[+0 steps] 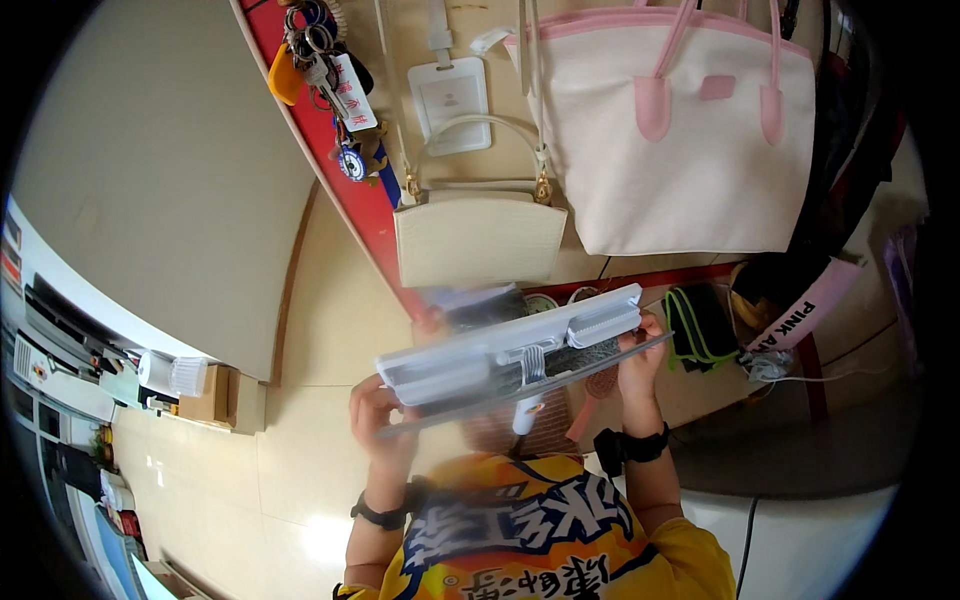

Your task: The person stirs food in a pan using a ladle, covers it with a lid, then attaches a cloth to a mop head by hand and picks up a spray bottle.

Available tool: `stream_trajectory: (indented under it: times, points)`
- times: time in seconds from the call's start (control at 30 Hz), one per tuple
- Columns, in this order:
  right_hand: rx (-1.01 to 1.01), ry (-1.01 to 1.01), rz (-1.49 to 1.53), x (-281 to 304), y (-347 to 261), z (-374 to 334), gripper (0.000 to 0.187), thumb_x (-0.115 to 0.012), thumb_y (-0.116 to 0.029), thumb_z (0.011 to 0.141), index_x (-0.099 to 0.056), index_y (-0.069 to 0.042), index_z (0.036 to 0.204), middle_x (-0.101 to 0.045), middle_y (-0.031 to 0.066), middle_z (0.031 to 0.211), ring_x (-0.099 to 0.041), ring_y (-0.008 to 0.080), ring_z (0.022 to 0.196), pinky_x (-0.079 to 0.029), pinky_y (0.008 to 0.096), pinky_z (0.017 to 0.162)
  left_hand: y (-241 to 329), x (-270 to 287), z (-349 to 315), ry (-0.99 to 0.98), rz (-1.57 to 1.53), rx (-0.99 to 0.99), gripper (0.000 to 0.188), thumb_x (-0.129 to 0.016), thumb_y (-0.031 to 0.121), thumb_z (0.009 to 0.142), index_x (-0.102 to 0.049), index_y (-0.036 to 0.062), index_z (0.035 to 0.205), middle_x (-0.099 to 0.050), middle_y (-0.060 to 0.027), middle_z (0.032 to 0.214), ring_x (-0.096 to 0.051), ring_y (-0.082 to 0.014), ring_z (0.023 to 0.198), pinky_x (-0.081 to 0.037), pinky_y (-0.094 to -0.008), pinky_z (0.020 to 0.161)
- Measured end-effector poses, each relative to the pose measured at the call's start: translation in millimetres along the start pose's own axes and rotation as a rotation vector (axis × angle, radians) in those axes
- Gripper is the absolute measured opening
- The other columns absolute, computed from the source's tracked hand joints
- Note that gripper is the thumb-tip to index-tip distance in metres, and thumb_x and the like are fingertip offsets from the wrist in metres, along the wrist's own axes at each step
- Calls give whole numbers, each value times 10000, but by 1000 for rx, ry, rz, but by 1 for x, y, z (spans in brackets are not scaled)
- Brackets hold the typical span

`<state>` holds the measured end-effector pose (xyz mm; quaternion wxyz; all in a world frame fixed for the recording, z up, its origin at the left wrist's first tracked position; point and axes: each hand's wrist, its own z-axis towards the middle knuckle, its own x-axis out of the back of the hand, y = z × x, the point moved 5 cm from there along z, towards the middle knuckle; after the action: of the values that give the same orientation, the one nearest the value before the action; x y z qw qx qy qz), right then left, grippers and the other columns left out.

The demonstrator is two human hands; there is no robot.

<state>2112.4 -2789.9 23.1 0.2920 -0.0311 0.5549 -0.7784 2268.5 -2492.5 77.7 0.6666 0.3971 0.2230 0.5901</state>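
Observation:
Between my hands is a wide, flat white plastic piece (470, 360) with a raised rim, a ribbed block at its right end and a thin, greyish see-through panel along its near side; its exact kind I cannot make out. My left hand (378, 412) grips the left end, fingers curled round the edge. At the right end, my right hand (640, 365) has its fingers closed on the edge near the ribbed block. The piece tilts, its right end higher in view. Motion blurs its left part. A small white object (526, 412) and a pink-handled brush (597, 395) show below it.
Beyond my hands are a cream handbag (480, 240), a white tote with pink handles (690, 180), a badge holder (450, 105) and a key bunch (322, 70). A black cloth with green edging (695, 330) lies at right. Cardboard boxes (210, 400) stand far left.

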Motion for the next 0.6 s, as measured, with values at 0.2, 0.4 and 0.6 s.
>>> stream_trajectory:
  times: [0.2, 0.4, 0.6]
  points:
    - [-7, -14, 88, 0, 0, -1, 163, -600, -10, 707, -463, -49, 787, -488, 5, 836, -451, 77, 778, -354, 213, 729, -6, -3, 0, 57, -153, -15, 215, -571, -28, 690, -420, 18, 836, -450, -106, 947, -490, -131, 773, -423, -195, 557]
    - [-35, -9, 52, 0, -1, -1, 161, -599, -9, 706, -468, -47, 793, -493, 8, 854, -458, 81, 785, -361, 214, 724, -7, -7, -1, 44, -127, -72, 191, -495, -13, 750, -357, 54, 864, -413, -79, 907, -443, -144, 834, -373, -253, 749]
    - [-4, -14, -51, 4, -1, -1, 183, -596, -1, 702, -467, -40, 825, -502, 26, 889, -463, 90, 806, -366, 226, 742, 0, -14, 9, 2, -170, 43, 231, -482, -48, 737, -332, 67, 869, -387, -69, 916, -424, -131, 836, -357, -237, 750]
